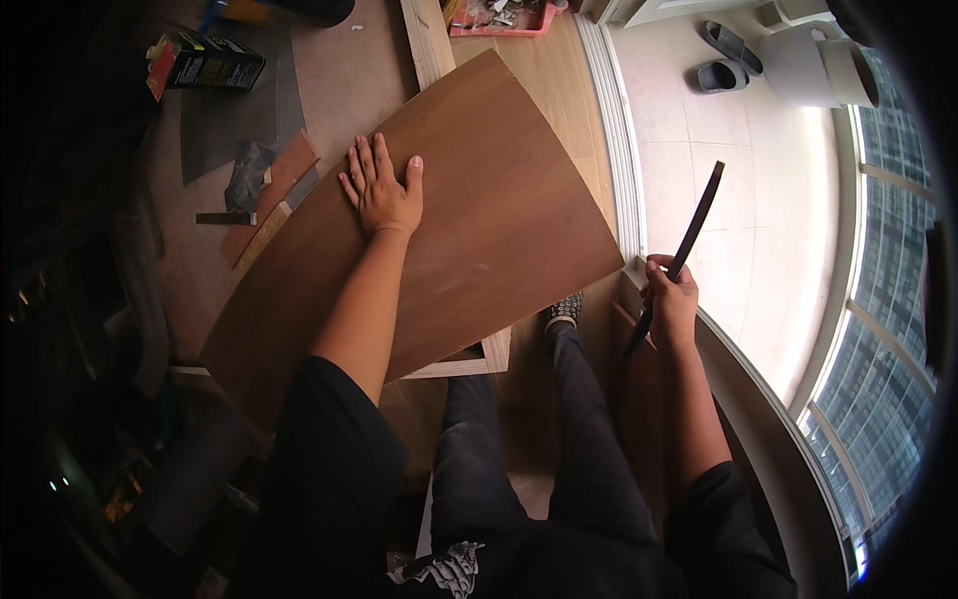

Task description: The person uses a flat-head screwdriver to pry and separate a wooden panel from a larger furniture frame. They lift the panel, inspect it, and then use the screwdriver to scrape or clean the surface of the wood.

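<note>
A large brown wooden panel lies tilted over a pale wooden frame. My left hand rests flat on the panel's upper left part, fingers spread. Off the panel's right edge, my right hand grips a long thin dark strip near its middle. The strip points up and to the right over the pale floor.
Brown offcuts and a dark scrap lie left of the panel. A dark box sits at the top left, a red tray of small parts at the top. Slippers stand by a curved window on the right.
</note>
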### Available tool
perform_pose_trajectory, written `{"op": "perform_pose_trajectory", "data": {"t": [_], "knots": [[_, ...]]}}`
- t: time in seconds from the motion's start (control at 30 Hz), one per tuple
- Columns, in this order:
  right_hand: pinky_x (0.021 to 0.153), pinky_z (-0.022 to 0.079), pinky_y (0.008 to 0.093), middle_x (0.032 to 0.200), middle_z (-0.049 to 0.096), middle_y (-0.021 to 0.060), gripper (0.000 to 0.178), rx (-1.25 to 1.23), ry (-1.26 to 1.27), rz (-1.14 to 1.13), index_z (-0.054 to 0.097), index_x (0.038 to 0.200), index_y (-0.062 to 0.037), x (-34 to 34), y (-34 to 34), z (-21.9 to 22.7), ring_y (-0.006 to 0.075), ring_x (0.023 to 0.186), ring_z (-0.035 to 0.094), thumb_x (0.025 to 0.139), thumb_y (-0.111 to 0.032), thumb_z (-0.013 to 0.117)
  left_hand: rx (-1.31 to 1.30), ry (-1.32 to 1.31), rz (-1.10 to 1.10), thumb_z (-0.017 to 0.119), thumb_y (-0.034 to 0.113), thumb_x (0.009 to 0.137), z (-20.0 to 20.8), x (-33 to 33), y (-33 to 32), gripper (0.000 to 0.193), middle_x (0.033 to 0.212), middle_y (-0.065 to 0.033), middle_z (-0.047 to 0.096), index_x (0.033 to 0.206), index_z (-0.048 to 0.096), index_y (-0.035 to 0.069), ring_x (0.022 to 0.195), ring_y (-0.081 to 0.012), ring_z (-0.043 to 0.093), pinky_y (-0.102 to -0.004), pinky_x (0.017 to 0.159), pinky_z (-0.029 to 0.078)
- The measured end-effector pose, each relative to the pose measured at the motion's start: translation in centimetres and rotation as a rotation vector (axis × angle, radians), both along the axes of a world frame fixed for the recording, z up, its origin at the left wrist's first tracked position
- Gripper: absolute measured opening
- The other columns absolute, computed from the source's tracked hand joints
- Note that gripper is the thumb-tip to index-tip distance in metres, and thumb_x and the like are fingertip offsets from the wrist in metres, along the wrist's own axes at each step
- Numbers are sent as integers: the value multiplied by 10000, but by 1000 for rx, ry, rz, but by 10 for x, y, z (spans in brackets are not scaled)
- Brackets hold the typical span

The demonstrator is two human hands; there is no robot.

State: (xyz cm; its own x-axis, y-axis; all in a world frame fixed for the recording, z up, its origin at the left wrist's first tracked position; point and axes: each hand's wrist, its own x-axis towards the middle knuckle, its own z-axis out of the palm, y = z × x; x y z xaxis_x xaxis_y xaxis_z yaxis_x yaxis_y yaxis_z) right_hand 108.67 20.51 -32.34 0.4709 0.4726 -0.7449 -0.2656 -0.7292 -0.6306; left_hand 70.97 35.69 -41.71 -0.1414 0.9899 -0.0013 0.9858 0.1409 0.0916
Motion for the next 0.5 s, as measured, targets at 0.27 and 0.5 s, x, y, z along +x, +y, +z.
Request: {"op": "perform_pose_trajectory", "data": {"t": [0.27, 0.5], "knots": [[715, 517, 289, 980, 691, 49, 311, -2, 224, 528, 695, 1193, -50, 34, 83, -74, 134, 812, 624, 997, -284, 637, 45, 11, -32, 446, 597, 972, -8, -1, 0, 775, 1675, -105, 211, 1593, 285, 162, 1548, -290, 159, -526, 1245, 57], [713, 592, 364, 1000, 711, 79, 369, -228, 507, 487, 627, 1293, -35, 46, 42, -65, 215, 813, 681, 995, -253, 635, 46, 29, -30, 457, 603, 966, -10, -2, 2, 778, 1670, -106, 222, 1583, 307, 153, 1546, -289, 153, -523, 1244, 68]]}}
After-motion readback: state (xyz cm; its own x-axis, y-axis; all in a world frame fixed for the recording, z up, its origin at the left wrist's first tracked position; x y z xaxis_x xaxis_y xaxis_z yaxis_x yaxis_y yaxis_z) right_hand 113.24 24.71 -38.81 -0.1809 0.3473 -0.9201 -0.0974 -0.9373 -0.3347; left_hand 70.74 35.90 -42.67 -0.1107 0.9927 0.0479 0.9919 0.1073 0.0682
